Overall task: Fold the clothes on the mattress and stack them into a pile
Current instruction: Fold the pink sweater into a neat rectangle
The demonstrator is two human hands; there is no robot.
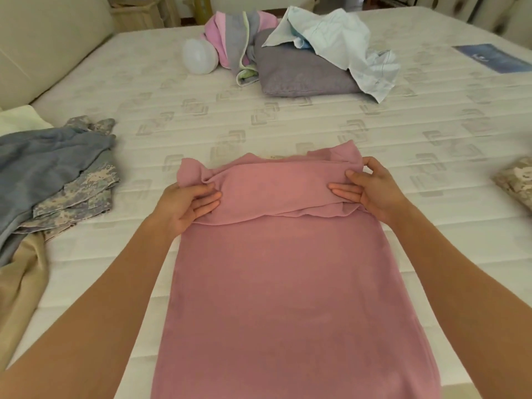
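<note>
Right at the middle of the head view, a long pink garment (276, 283) lies flat on the mattress (316, 122), running from the 6 o'clock edge up to the centre, with its far end folded back toward the person into a thick band. The left hand (187, 207) grips the left end of that band, thumb hidden under the cloth and fingers curled over the top. The right hand (371, 187) pinches the right end, thumb on the far side and fingers laid across the near face of the fold. At 9 o'clock, a loose heap (57, 174) of grey-blue, camouflage and tan clothes spreads over the mattress edge. Toward 12 o'clock, well apart from the pink garment, a grey pillow (299, 73) sits with a pale blue shirt (339, 44) crumpled on top of it, a pink and grey striped piece (233, 33) just beside it, and a white rounded container (200, 59) touching that striped piece. At 3 o'clock a folded camouflage item (515, 180) shows partly at the frame edge.
</note>
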